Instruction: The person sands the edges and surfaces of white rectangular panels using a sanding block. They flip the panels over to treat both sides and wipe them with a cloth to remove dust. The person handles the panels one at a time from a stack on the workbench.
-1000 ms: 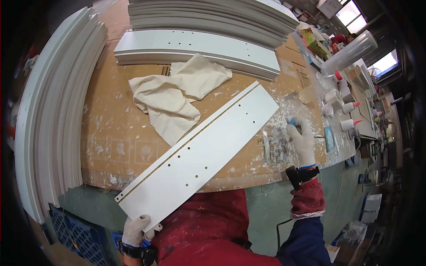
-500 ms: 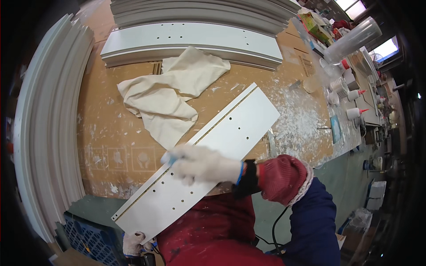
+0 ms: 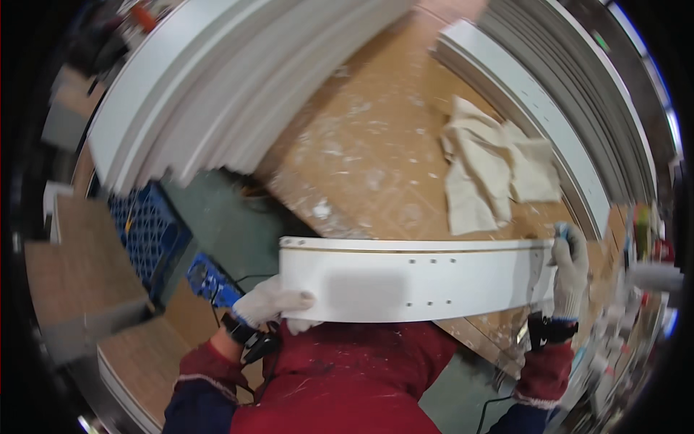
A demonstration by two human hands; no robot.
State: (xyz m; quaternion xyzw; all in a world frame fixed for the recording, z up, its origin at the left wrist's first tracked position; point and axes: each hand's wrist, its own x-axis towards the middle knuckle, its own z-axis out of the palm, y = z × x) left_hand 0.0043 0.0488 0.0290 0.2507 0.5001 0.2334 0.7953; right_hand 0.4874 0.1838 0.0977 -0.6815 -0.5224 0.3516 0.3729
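I hold a long white panel (image 3: 412,278) with small drilled holes level in front of my chest, lifted off the worktable. My left hand (image 3: 271,306), in a white glove, grips its lower left edge. My right hand (image 3: 570,269), also gloved, grips the right end, with a small blue object showing at the fingers. A crumpled cream cloth (image 3: 488,177) lies on the brown worktable (image 3: 361,159) beyond the panel.
A stack of long white panels (image 3: 210,79) lies along the table's left side, more white panels (image 3: 549,108) along the far right. A blue plastic crate (image 3: 148,231) stands on the floor at left. Bottles and clutter crowd the right edge (image 3: 643,246).
The panel lay diagonally on the table with my right hand on it; now both hands hold it lifted. My view has swung left toward the panel stack and crate.
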